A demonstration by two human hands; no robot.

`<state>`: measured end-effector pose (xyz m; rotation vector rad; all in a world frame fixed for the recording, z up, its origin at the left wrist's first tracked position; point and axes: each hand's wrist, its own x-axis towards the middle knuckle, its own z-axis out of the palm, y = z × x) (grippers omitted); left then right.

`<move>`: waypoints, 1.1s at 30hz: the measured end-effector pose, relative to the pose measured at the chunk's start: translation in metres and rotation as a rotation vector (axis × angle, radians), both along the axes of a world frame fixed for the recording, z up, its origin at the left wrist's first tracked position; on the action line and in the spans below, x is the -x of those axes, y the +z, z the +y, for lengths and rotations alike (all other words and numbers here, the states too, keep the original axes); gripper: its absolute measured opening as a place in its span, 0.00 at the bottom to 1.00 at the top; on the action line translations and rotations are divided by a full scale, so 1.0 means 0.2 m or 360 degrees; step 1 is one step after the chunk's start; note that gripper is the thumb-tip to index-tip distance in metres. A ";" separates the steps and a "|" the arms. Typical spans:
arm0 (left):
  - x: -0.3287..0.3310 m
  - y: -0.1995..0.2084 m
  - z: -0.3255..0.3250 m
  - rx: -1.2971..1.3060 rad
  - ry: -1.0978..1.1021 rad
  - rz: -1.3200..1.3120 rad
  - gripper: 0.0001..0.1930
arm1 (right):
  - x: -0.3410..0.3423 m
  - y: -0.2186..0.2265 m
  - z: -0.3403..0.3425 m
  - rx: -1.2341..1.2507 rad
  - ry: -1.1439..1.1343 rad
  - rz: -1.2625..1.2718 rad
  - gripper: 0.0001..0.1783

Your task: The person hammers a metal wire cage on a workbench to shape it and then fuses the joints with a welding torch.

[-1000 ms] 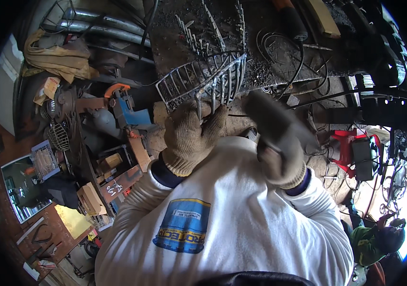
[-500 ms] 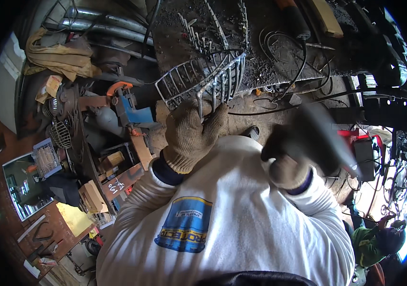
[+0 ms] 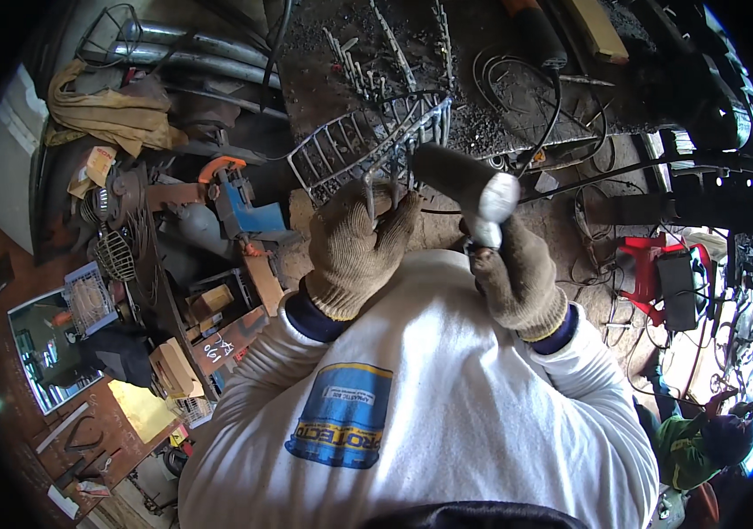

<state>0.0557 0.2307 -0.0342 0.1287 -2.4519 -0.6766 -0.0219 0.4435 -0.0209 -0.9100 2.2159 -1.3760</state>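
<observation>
My left hand (image 3: 357, 238), in a knitted tan work glove, is closed around the near bars of a curved metal rack (image 3: 332, 152). The rack is welded from thin rods, and its far part rests on the dark workbench (image 3: 500, 115). In my right hand (image 3: 522, 273), gloved the same way, I grip a hammer (image 3: 469, 187). Its dark head with a bright, worn face lies over the rack's right-hand bars and hides part of them. Most of the hammer's handle is hidden by the glove.
An angle grinder (image 3: 537, 35) with a looped cable lies on the bench beside several loose rods. To the left stand a blue and orange clamp tool (image 3: 248, 207) and a cluttered shelf. A red stool (image 3: 641, 273) and a person in green (image 3: 703, 450) are at the right.
My right hand has swung the hammer from the right, where it was blurred, leftward to the rack. My left hand keeps its hold on the rack, almost unmoved.
</observation>
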 end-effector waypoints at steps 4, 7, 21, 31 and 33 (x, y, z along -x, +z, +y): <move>0.00 0.04 0.00 -0.0053 -0.0034 -0.0025 0.13 | 0.03 -0.01 0.00 0.0092 0.0117 -0.0148 0.20; 0.00 -0.07 0.00 -0.0033 -0.0033 0.0243 0.12 | -0.02 -0.04 0.01 0.0805 0.0004 -0.0116 0.20; -0.02 0.02 0.02 0.0035 -0.0047 -0.0136 0.16 | 0.02 -0.08 0.07 0.0048 -0.0069 -0.0156 0.18; -0.03 0.01 0.05 0.0116 0.0005 -0.0179 0.19 | 0.02 -0.13 0.08 0.0286 0.0057 0.0028 0.18; -0.03 -0.02 0.05 0.0120 -0.0047 -0.0098 0.19 | 0.02 -0.12 0.07 0.0206 0.0071 -0.0034 0.18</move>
